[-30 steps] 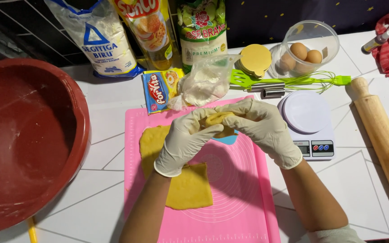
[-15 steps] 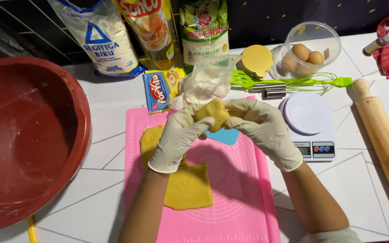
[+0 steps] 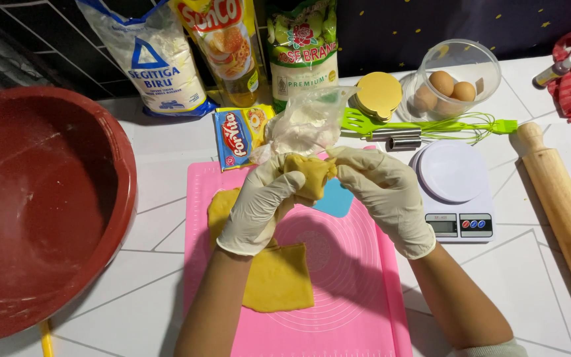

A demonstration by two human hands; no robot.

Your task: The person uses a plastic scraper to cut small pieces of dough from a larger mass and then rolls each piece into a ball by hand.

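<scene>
Head view: a white flour bag (image 3: 156, 56), yellow oil pouch (image 3: 223, 46) and green bag (image 3: 302, 49) stand behind the pink mat (image 3: 358, 291). Left hand (image 3: 259, 205) and right hand (image 3: 384, 192) (both gloved) pinch a folded dough piece (image 3: 308, 173) above it.

Left hand (image 3: 259, 208) and right hand (image 3: 384, 195) (gloved) pinched together
</scene>
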